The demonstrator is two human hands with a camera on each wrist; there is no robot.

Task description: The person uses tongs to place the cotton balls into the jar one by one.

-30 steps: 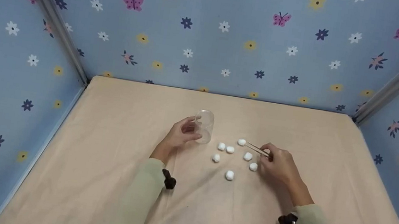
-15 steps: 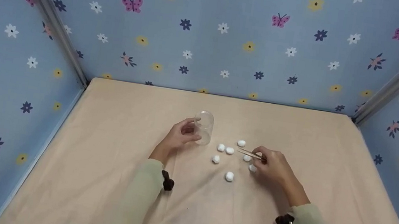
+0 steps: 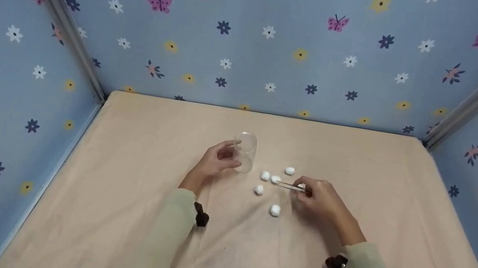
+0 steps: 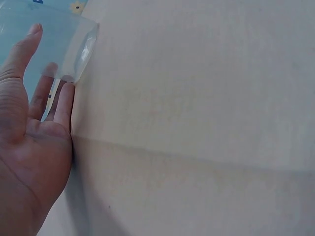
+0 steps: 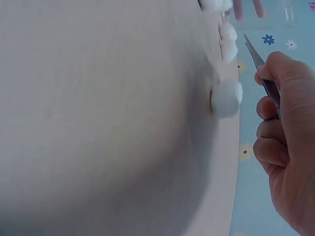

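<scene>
My left hand holds a clear plastic cup upright from its left side. In the left wrist view the thumb lies along the cup wall, other fingers behind it. My right hand pinches metal tweezers between thumb and fingers. Their tips point left, at a white cotton ball; whether they touch it I cannot tell. A second cotton ball lies just left of it. One more is mostly hidden behind the right fingers. In the right wrist view the tweezers slant up beyond a nearer cotton ball.
Other cotton balls lie apart: one farther back, one to the left, one nearer me. A beige cloth covers the table. Blue patterned panels stand along the back and both sides.
My right hand and the tweezers have moved left, from the far cotton ball to the middle one, and now cover cotton balls on the right. The left hand and cup stay put.
</scene>
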